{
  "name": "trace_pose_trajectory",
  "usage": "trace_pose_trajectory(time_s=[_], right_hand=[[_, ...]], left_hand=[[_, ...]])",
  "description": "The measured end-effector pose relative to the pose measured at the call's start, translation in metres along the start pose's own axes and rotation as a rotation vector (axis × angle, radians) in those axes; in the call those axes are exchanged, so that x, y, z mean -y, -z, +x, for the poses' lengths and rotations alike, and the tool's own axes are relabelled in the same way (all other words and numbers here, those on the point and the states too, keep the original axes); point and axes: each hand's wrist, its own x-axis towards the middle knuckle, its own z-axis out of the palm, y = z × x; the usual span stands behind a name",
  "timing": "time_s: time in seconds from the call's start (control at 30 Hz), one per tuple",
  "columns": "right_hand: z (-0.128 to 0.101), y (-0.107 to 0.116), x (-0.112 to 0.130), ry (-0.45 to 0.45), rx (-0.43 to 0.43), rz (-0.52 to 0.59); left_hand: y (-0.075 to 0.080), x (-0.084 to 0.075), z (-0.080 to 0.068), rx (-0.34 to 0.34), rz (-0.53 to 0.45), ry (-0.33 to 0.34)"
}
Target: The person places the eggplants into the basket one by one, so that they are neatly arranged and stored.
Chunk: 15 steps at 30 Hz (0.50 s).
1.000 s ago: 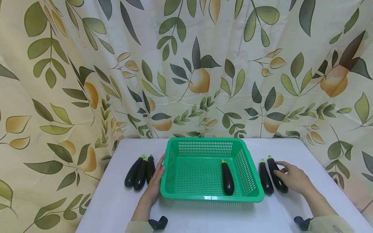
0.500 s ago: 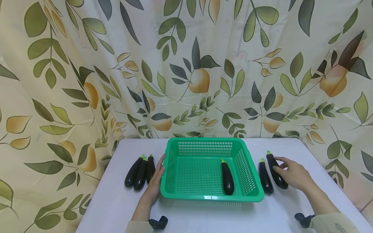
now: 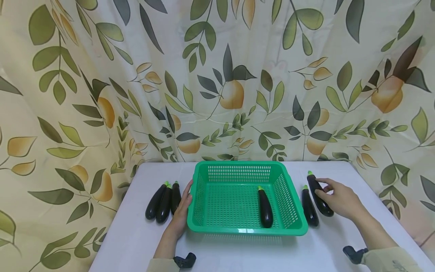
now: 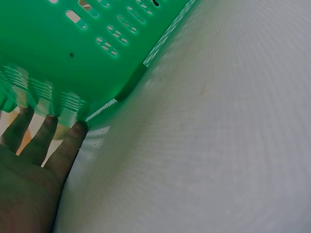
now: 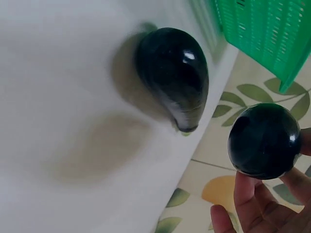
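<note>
Dark purple, three eggplants point(image 3: 163, 201) are lying close together on the left part of the white counter point(image 3: 132, 241), green stems pointing away from the person. Just right of them the left hand point(image 3: 181, 214) is resting flat against the left wall of the green basket point(image 3: 199, 196); its fingers point(image 4: 51, 133) are lying straight and are touching the slotted plastic without gripping it. The basket is sitting in the middle of the counter, and one eggplant inside the basket point(image 3: 265, 207) is lying near its right wall. Outside that wall a fifth eggplant point(image 3: 309, 207) is lying on the counter. Just beside it the right hand point(image 3: 341, 199) is gripping the held eggplant point(image 3: 318, 194), fingers point(image 5: 252, 201) curling around it, and this one is being raised off the counter at its stem end. A leaf-printed curtain point(image 3: 217, 79) is hanging behind everything.
</note>
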Motion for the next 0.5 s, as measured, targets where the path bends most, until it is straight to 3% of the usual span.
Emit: trace_pose_trajectory(time_s=[0.5], right_hand=[[-0.003,0.009,0.023,0.025,-0.015,0.039]], left_hand=[[0.000,0.000,-0.001,0.008,-0.006,0.008]])
